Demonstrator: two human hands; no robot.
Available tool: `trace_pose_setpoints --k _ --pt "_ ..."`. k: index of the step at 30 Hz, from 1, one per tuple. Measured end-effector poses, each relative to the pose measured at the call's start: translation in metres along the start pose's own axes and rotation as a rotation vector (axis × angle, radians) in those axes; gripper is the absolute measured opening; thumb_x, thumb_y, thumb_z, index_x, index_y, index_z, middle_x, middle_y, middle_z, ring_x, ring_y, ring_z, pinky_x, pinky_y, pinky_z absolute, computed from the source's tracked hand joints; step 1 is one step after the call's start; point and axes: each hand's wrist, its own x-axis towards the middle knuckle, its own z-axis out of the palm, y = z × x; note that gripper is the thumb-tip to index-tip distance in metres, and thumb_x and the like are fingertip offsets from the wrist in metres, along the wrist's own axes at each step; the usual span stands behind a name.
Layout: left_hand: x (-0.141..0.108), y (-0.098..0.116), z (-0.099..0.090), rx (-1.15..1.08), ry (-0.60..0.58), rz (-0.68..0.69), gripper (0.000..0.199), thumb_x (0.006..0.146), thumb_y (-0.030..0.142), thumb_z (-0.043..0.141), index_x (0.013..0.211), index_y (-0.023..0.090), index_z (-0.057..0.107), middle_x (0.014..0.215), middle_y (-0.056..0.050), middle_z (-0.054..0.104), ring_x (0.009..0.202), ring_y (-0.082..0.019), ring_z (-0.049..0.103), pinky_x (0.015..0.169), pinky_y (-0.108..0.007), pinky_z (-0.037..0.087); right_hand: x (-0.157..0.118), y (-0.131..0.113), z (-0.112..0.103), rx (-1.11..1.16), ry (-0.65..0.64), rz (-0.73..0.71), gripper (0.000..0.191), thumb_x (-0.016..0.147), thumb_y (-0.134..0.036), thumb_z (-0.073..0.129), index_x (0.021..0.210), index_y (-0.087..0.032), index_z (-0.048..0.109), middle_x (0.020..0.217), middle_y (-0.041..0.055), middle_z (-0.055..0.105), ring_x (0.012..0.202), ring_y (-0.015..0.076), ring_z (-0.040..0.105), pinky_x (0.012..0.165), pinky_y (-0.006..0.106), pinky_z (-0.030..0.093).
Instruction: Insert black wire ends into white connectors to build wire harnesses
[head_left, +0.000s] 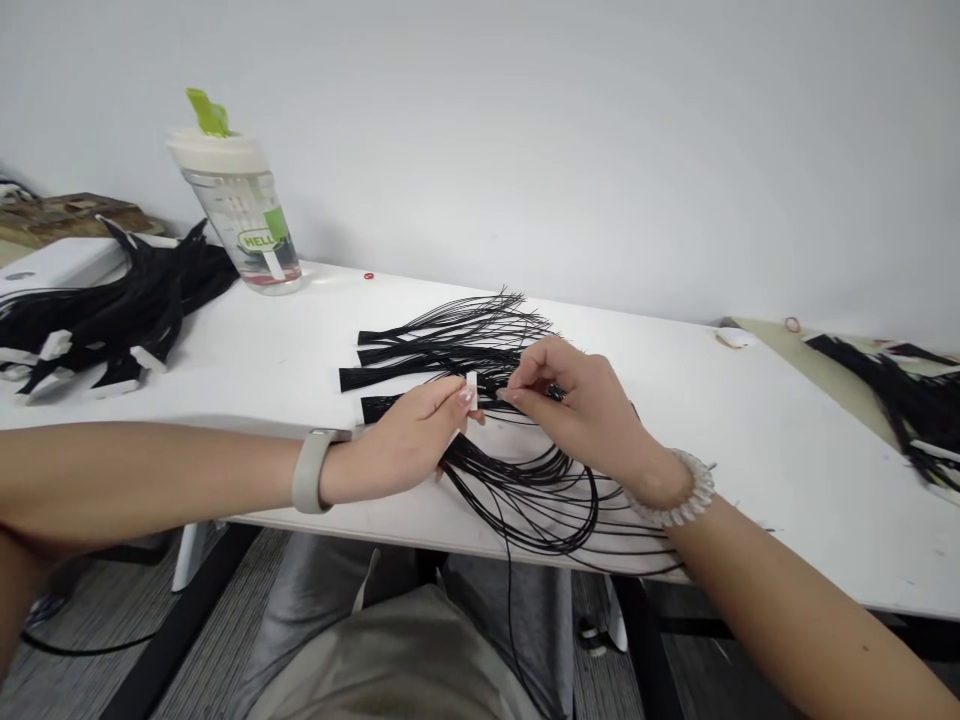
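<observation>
My left hand (424, 430) pinches a small white connector housing (472, 390) upright between thumb and fingers. Beneath that hand a looped bundle of thin black wires (525, 480) hangs toward the table's front edge. Just right of the connector, my right hand (574, 395) is closed in a pinch, its fingertips around a thin black wire end that is hard to make out. Behind both hands, several bunches of black wires (435, 350) lie side by side, their bound ends pointing left. One loose wire (510, 600) drops over the edge by my lap.
A clear tumbler (244, 220) with a green spout stands at the back left. Beside it lie black wire bundles with white connectors (112, 310). More black wires (885, 390) lie at the far right. A small red ring (368, 276) rests near the wall on the white table (300, 340).
</observation>
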Motion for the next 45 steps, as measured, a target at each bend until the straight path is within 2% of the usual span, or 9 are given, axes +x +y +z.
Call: trace_pose_setpoints --k 4,9,13,19,24,31,40,45 --pt "-0.0004 -0.0011 -0.0002 -0.018 -0.019 -0.014 0.036 0.087 0.046 0.026 0.076 0.018 0.046 0.067 0.002 0.043 0.045 -0.008 0.043 0.038 -0.02 0.039 -0.0001 0.002 -0.0015 -0.008 -0.019 0.009 0.009 0.076 -0.018 0.054 0.074 -0.018 0.046 0.067 -0.0021 0.054 0.059 0.0081 0.048 0.053 0.022 0.035" --pt "0.0 -0.0003 -0.0011 0.086 0.018 0.079 0.037 0.088 0.042 0.026 0.072 0.017 0.048 0.066 0.001 0.046 0.06 -0.012 0.047 0.054 -0.023 0.042 -0.0003 0.003 -0.0009 -0.014 -0.062 -0.005 0.007 0.076 -0.017 0.053 0.074 -0.018 0.046 0.065 -0.0027 0.053 0.058 0.0074 0.046 0.053 0.021 0.035" --pt "-0.0002 0.0011 -0.0012 0.072 -0.008 0.039 0.038 0.088 0.043 0.025 0.071 0.017 0.046 0.066 0.001 0.046 0.055 -0.011 0.044 0.051 -0.023 0.039 -0.0002 0.0023 -0.0008 0.01 -0.043 0.008 0.007 0.077 -0.016 0.052 0.074 -0.018 0.045 0.066 -0.0022 0.054 0.058 0.0076 0.048 0.052 0.021 0.035" --pt "0.0012 -0.0017 -0.0014 0.101 -0.001 0.092 0.037 0.089 0.04 0.026 0.068 0.017 0.047 0.065 0.001 0.046 0.058 -0.011 0.045 0.056 -0.023 0.039 0.0 0.0006 -0.001 0.047 -0.032 0.018 0.008 0.077 -0.017 0.052 0.073 -0.018 0.046 0.07 -0.0009 0.056 0.062 0.0085 0.05 0.054 0.022 0.037" --pt "0.0016 -0.0039 -0.0017 0.151 -0.001 0.126 0.037 0.089 0.037 0.027 0.067 0.016 0.048 0.069 0.0 0.052 0.063 -0.012 0.047 0.061 -0.024 0.037 0.0002 -0.0018 -0.002 0.146 -0.039 0.085 0.009 0.076 -0.017 0.053 0.073 -0.017 0.045 0.069 -0.0012 0.055 0.063 0.0086 0.05 0.055 0.023 0.038" --pt "-0.0001 -0.0001 -0.0005 0.153 -0.03 0.129 0.035 0.088 0.035 0.027 0.065 0.017 0.047 0.057 0.003 0.045 0.056 -0.011 0.044 0.056 -0.023 0.036 -0.0011 -0.0033 0.0017 0.218 -0.083 0.096 0.008 0.076 -0.016 0.052 0.073 -0.017 0.045 0.071 -0.0005 0.056 0.064 0.0089 0.051 0.055 0.023 0.039" --pt "0.0027 -0.0042 -0.0009 0.171 -0.075 0.128 0.033 0.088 0.035 0.025 0.07 0.017 0.047 0.064 0.001 0.049 0.062 -0.013 0.048 0.06 -0.025 0.038 -0.0006 -0.0047 0.0048 -0.015 -0.055 0.003 0.007 0.074 -0.011 0.049 0.071 -0.017 0.047 0.066 -0.0019 0.055 0.06 0.0078 0.048 0.052 0.02 0.034" --pt "0.0026 -0.0037 -0.0005 0.146 -0.091 0.115 0.034 0.088 0.038 0.026 0.07 0.018 0.046 0.064 0.001 0.05 0.059 -0.013 0.047 0.058 -0.024 0.038 -0.0027 -0.0036 0.0042 -0.154 -0.107 -0.109 0.019 0.068 0.0 0.037 0.07 -0.017 0.046 0.062 -0.0034 0.052 0.055 0.0065 0.044 0.053 0.019 0.032"
